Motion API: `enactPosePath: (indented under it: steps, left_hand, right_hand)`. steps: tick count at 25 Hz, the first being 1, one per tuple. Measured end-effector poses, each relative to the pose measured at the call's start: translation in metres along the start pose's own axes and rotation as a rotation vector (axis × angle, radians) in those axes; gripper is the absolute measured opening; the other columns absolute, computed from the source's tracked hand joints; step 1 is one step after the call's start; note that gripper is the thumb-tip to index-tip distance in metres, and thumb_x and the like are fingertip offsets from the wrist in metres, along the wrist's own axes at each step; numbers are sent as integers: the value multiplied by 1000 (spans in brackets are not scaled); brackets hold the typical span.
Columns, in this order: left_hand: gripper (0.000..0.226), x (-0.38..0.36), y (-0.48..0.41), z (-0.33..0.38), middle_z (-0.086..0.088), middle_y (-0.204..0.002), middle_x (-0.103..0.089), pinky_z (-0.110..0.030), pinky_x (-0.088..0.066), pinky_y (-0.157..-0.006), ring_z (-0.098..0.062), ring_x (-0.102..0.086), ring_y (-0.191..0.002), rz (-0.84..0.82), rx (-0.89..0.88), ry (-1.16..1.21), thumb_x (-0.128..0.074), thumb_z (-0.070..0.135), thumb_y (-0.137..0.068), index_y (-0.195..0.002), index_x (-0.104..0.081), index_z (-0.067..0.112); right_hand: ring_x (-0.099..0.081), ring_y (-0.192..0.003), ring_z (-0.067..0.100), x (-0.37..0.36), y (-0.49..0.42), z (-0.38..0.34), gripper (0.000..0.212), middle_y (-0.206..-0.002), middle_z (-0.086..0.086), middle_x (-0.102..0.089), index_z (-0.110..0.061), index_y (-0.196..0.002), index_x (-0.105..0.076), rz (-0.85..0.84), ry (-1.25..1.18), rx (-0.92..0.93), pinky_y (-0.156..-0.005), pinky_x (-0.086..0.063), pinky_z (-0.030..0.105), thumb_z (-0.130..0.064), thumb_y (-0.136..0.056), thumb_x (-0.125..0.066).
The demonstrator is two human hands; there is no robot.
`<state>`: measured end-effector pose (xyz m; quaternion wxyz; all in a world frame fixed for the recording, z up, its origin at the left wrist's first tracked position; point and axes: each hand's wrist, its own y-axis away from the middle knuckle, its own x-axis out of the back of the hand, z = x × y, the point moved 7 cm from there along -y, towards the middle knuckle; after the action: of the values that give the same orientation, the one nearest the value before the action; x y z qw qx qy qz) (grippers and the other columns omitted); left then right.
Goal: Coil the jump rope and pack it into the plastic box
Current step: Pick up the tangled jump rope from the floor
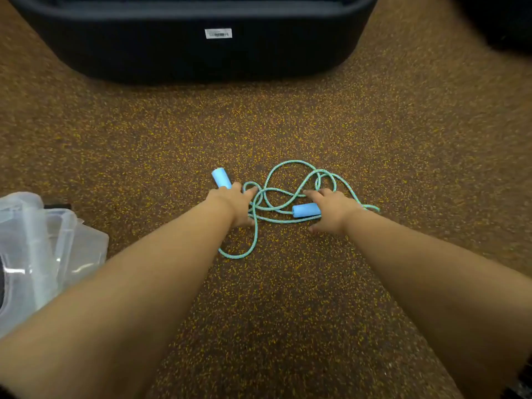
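Observation:
A turquoise jump rope (283,194) lies in loose tangled loops on the speckled brown floor, with two light-blue foam handles. My left hand (233,203) rests over the near end of the left handle (221,177), fingers spread. My right hand (331,211) reaches over the end of the right handle (305,210), which lies between thumb and forefinger; the fingers are apart and not closed around it. One loop of rope trails toward me below my left wrist. The clear plastic box (62,240) stands at the left edge, partly hidden by my left forearm.
A large black rounded object (201,56) with a white barcode label (218,33) fills the far side. A clear lid or second clear piece (20,205) leans at the box's far side. Speckled floor surrounds the rope.

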<state>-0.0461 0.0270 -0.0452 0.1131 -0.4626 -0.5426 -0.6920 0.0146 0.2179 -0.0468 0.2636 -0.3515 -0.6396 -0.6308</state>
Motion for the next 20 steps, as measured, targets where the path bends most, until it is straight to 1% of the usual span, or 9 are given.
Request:
enactPosePath:
  steps: [3, 5, 6, 8, 10, 12, 14, 17, 20]
  left_hand:
    - [86, -21, -6, 10, -8, -156, -14, -52, -39, -104, -40, -36, -133, -23, 31, 29, -52, 58, -86, -151, -2, 35]
    - [86, -31, -10, 14, -9, -152, -15, -50, -42, -100, -41, -38, -127, 9, 93, 92, -55, 56, -85, -152, -6, 29]
    - [82, -34, -13, 15, -10, -150, -18, -48, -43, -98, -41, -40, -124, 49, 117, 113, -55, 52, -87, -150, -13, 22]
    - [64, -31, -18, 17, -11, -143, -27, -42, -44, -93, -38, -42, -117, 175, 129, 131, -55, 40, -89, -139, -30, 9]
    - [51, -33, -21, 18, -10, -134, -34, -39, -44, -88, -36, -45, -111, 244, 122, 116, -54, 33, -87, -129, -37, 8]
    - [47, -35, -21, 16, -10, -132, -34, -37, -44, -85, -36, -45, -108, 228, 130, 143, -54, 30, -88, -127, -37, 9]
    - [43, -36, -20, 14, -10, -134, -32, -36, -45, -83, -36, -44, -107, 210, 142, 165, -52, 25, -91, -128, -37, 11]
    - [38, -33, -20, 11, -11, -136, -30, -37, -46, -84, -36, -44, -108, 195, 151, 167, -48, 22, -94, -130, -38, 12]
    - [35, -33, -20, 10, -12, -137, -28, -38, -46, -84, -36, -44, -107, 188, 141, 159, -44, 20, -96, -129, -39, 11]
  right_hand:
    - [-33, -134, 32, -15, -1, -2, 77, -148, 6, -32, -26, -149, -19, 19, 55, 0, -103, -38, 48, -34, -84, -61]
    - [-32, -132, 32, -25, -2, -4, 72, -146, 8, -31, -24, -148, -21, 36, 57, -25, -100, -39, 50, -30, -86, -58]
    - [-32, -131, 33, -27, -2, -6, 71, -144, 9, -31, -22, -147, -23, 51, 41, -41, -98, -40, 51, -29, -86, -58]
    - [-32, -128, 33, -27, -2, -8, 69, -140, 11, -31, -18, -143, -27, 79, 11, -49, -93, -43, 50, -30, -84, -61]
    - [-34, -124, 33, -26, -3, -11, 65, -135, 11, -33, -13, -137, -33, 93, 0, -34, -88, -47, 47, -28, -81, -64]
    - [-39, -121, 32, -25, -3, -15, 59, -130, 12, -37, -10, -131, -35, 98, -6, -13, -85, -47, 45, -25, -81, -64]
    - [-45, -118, 32, -24, -3, -18, 56, -128, 11, -42, -10, -129, -35, 81, 14, -1, -84, -46, 43, -23, -82, -62]
    - [-51, -113, 32, -20, -3, -19, 51, -125, 11, -50, -11, -128, -35, 65, 48, -2, -80, -42, 39, -25, -85, -58]
    - [-54, -109, 32, -17, -5, -20, 49, -123, 10, -53, -12, -128, -34, 58, 64, -4, -75, -37, 37, -26, -86, -57]
